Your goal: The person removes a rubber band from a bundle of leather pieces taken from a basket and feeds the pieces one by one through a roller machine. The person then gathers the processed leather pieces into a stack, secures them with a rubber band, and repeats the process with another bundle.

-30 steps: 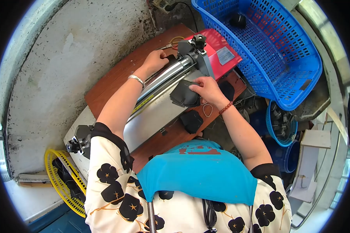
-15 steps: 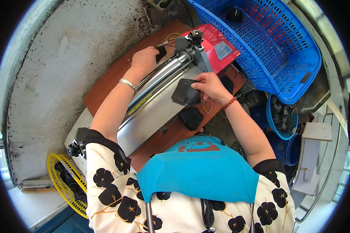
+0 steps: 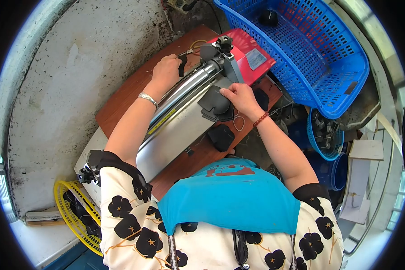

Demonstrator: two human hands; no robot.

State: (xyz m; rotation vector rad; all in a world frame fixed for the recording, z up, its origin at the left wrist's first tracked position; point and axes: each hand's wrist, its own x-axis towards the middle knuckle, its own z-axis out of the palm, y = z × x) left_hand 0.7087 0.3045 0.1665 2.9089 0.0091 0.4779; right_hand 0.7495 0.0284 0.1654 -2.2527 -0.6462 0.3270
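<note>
A machine with a shiny metal roller lies slantwise before me. On its far side my left hand has its fingers curled round a black piece that pokes out beside them; part of the grip is hidden. At the near side, my right hand pinches the edge of a flat dark piece with rounded corners between thumb and fingers. This piece lies above a fanned stack of similar dark pieces on the metal plate. Another black pile rests just below on the brown board.
A large blue basket stands at the upper right, beside the machine's red end. Below it are a small blue basket with dark pieces and a blue bucket. A yellow basket sits lower left; a stained wall rises behind.
My right hand has shifted slightly, and the flat piece in it has moved up and forward toward the roller, baring more of the stack beneath. The black piece at my left hand stands out more.
</note>
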